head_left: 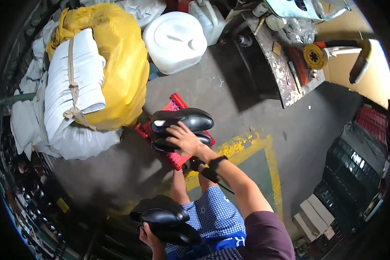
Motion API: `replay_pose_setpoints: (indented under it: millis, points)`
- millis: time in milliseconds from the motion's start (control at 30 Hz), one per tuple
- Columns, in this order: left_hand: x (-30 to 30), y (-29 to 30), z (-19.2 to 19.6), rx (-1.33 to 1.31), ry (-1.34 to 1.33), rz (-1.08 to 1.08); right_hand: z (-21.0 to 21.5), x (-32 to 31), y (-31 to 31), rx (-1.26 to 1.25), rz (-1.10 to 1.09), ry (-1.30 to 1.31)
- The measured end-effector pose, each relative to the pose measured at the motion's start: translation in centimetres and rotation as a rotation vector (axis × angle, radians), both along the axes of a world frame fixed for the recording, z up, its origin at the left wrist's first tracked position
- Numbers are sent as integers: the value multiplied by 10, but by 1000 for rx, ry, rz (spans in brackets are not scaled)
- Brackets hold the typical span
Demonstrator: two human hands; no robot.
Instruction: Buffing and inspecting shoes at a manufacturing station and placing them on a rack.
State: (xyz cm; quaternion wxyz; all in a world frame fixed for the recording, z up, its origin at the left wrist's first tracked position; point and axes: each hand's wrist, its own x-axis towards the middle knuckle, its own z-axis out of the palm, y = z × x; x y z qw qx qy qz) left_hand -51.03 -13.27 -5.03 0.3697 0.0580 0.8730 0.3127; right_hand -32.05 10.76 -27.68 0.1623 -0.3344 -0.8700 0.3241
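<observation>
Reaching forward from the lower right, the right hand [184,139] lies palm-down on a pair of glossy black shoes [182,123] stacked one on the other. Its fingers [173,130] are spread over the upper of the lower shoe and touch the underside edge of the top one — whether they grip or merely rest cannot be told. A dark band sits on that wrist. The pair rests on a red plastic crate [174,104], which stands on the grey concrete floor [229,95] just beside a large bundle.

The left hand [148,237] is low in the view, close to the body, with its fingers curled under a second pair of black shoes [162,219]; it holds them from beneath, stacked and tilted, above the person's blue checked garment [212,214].

Surroundings: the bundle consists of a yellow sack [121,56] bound together with white sacks [76,82] by a beige strap. Beyond the crate stands a white plastic drum [175,41], and next to it a white jerrycan [208,17]. A paint-stained worktop [281,78] at upper right carries a yellow-wheeled tool [314,55]. Yellow floor marking [271,160] borders a green patch near the person's right arm. Dark stacked crates [349,173] stand at far right.
</observation>
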Motion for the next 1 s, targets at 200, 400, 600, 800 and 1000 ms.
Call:
replay_pose_setpoints:
  millis: [200,400,600,800,1000]
  points:
    - [1,-7,-42,-5,5,-79,-55,83,-1,-458,-1185,-128]
    - [-30,-2,-47,3,24,-108,-41,101,19,-1275,-1110,340]
    - [-53,38,-29,72,99,-353,63,103,-16,-805,-1295,314]
    - [-51,60,-11,157,61,-429,163,134,-61,-441,-1818,455]
    - [-12,73,2,178,235,-617,207,218,-70,43,-2179,486]
